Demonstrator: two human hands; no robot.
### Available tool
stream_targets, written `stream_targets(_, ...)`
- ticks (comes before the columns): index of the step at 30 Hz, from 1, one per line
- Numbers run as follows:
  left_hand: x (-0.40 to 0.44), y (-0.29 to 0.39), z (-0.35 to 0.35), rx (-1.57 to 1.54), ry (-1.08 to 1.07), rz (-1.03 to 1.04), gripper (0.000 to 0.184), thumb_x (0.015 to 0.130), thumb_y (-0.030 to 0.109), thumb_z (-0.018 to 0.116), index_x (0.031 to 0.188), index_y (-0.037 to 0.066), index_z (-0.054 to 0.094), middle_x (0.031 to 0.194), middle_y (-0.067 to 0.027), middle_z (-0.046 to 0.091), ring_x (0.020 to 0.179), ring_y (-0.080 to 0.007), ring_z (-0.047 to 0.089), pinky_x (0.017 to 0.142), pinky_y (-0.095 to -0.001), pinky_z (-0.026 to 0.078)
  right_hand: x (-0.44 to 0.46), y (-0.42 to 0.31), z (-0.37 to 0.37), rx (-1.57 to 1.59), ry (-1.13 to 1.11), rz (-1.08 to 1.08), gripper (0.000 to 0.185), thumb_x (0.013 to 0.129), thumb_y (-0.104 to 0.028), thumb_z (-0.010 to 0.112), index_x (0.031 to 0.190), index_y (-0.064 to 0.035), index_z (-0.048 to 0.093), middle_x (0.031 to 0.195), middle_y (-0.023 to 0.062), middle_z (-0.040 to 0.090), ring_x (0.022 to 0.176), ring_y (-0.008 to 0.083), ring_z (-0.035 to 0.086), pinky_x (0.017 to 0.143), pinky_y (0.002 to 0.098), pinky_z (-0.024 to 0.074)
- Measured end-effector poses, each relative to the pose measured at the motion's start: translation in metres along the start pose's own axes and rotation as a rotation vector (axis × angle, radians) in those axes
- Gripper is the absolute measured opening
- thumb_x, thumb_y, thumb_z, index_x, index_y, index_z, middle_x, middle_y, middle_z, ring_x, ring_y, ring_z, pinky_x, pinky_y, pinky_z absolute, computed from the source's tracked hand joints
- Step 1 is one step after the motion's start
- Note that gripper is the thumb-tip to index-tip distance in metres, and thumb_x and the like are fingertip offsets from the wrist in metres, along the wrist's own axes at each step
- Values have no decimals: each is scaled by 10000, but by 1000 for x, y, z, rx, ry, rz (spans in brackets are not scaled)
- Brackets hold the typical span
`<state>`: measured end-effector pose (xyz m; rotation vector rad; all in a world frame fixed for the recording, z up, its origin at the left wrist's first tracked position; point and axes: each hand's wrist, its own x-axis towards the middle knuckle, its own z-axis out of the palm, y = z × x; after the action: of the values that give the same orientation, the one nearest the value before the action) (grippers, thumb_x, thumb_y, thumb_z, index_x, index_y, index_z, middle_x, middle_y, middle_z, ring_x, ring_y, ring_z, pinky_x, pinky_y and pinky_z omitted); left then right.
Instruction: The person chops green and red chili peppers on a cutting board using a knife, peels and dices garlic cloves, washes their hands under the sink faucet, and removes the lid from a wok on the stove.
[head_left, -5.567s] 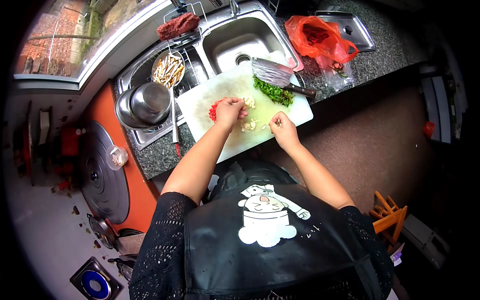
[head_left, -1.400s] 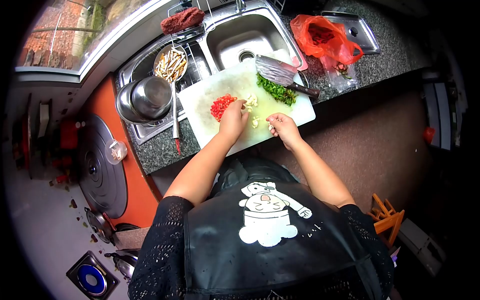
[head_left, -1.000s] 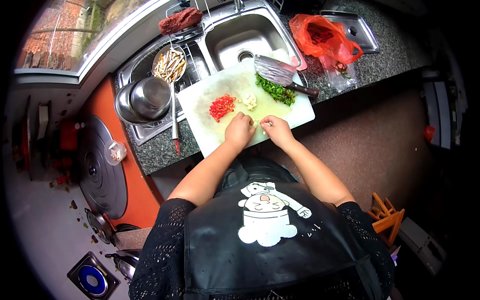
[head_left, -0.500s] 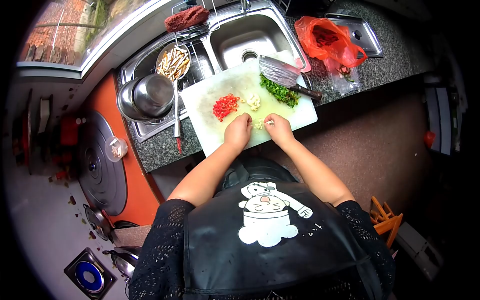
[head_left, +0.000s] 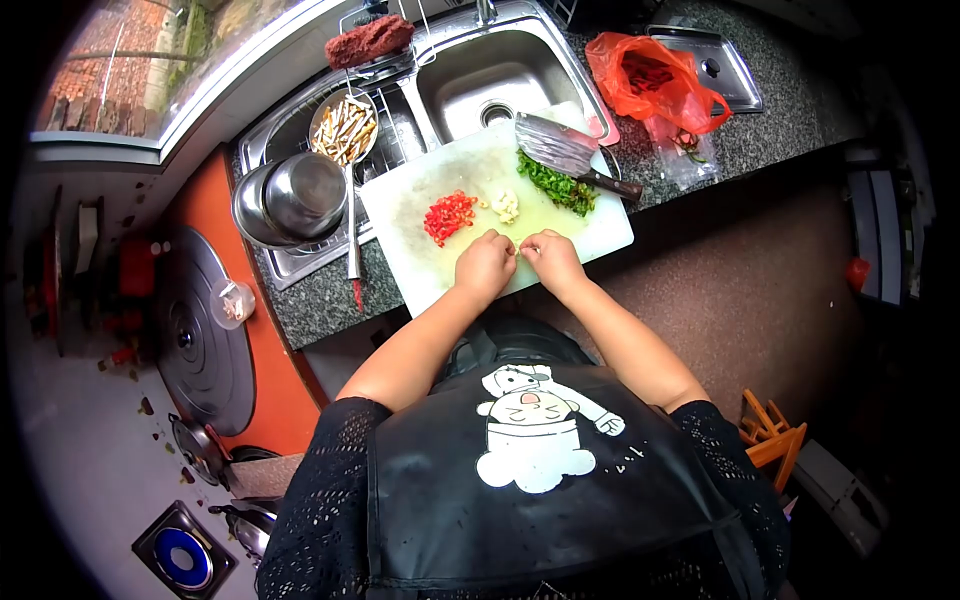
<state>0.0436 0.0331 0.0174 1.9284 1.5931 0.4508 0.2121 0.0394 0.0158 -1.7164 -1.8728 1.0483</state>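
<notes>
My left hand [head_left: 487,265] and my right hand [head_left: 550,259] meet near the front edge of a white cutting board [head_left: 420,275]. Both are closed, thumbs and fingers pinched together at the tips. Whatever small pale bit lies between them is mostly hidden. Just beyond them sits a small heap of pale pieces, seemingly garlic [head_left: 505,206]. Chopped red chili [head_left: 450,217] is piled left of it, and chopped green herbs or scallions [head_left: 556,187] to the right. A cleaver [head_left: 560,150] lies across the board's far right corner, its dark handle past the greens.
Behind the board is a steel sink [head_left: 490,75]. At left, a long-handled strainer [head_left: 345,128] holds cut strips beside metal bowls [head_left: 305,193]. On the right counter are a red plastic bag [head_left: 655,80] and a metal lid [head_left: 740,75]. A plastic cup [head_left: 233,303] stands farther left.
My hands have come together from apart, now covering the small pale bits that showed between them. The pale piece at my right fingertips is no longer clearly visible.
</notes>
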Motion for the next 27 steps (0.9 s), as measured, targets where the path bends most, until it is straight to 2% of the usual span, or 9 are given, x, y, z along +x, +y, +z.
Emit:
stream_targets(9, 3, 4, -8, 73, 24, 92, 80, 809, 166, 674, 831, 92, 655, 877, -88, 621, 808, -309, 643, 707, -425, 531, 6, -2, 5, 36, 20, -61, 91, 782, -103, 692, 845, -43, 719, 842, 166, 675, 808, 349, 656, 770, 418, 540)
stream_targets(12, 4, 5, -12, 31, 35, 27, 80, 814, 144, 671, 864, 82, 665, 879, -96, 628, 805, -307, 646, 709, -424, 527, 8, 8, 12, 2, 45, -24, 133, 822, -139, 682, 880, -21, 701, 844, 178, 682, 811, 347, 662, 761, 415, 538)
stream_targets(15, 5, -6, -6, -83, 72, -41, 118, 827, 121, 662, 929, 67, 685, 879, -116, 649, 764, -284, 649, 687, -401, 523, 9, 11, 19, 357, -115, 384, 192, 879, -192, 658, 926, -7, 679, 840, 179, 689, 812, 343, 669, 755, 413, 533)
stream_targets(18, 4, -11, -1, -283, 140, -131, 145, 824, 94, 678, 967, 75, 691, 893, -140, 658, 765, -272, 657, 683, -388, 525, 8, 10, 14, 283, -38, 298, 227, 922, -225, 626, 947, -3, 664, 880, 186, 692, 839, 335, 670, 774, 411, 523)
stream_targets(21, 4, -5, -4, -476, 83, -257, 148, 872, 97, 687, 1005, 32, 678, 850, -110, 676, 709, -181, 648, 644, -324, 515, 8, 3, 8, 232, 26, 239, 214, 923, -208, 621, 961, 0, 654, 898, 193, 683, 868, 344, 663, 797, 413, 516)
stream_targets(24, 13, 3, -12, -1041, -187, -593, 166, 903, 92, 701, 1043, 14, 658, 825, -11, 661, 695, -84, 611, 608, -237, 474, 7, -1, 7, 170, 169, 7, 181, 923, -168, 617, 962, 7, 636, 917, 196, 673, 899, 364, 651, 813, 419, 509)
stream_targets(27, 13, 2, -9, -1145, -143, -575, 139, 901, 70, 700, 1022, 28, 648, 832, -11, 662, 692, -74, 600, 614, -208, 460, 7, 1, 11, 156, 234, -58, 136, 915, -126, 629, 946, 5, 621, 879, 158, 664, 803, 304, 658, 741, 395, 518)
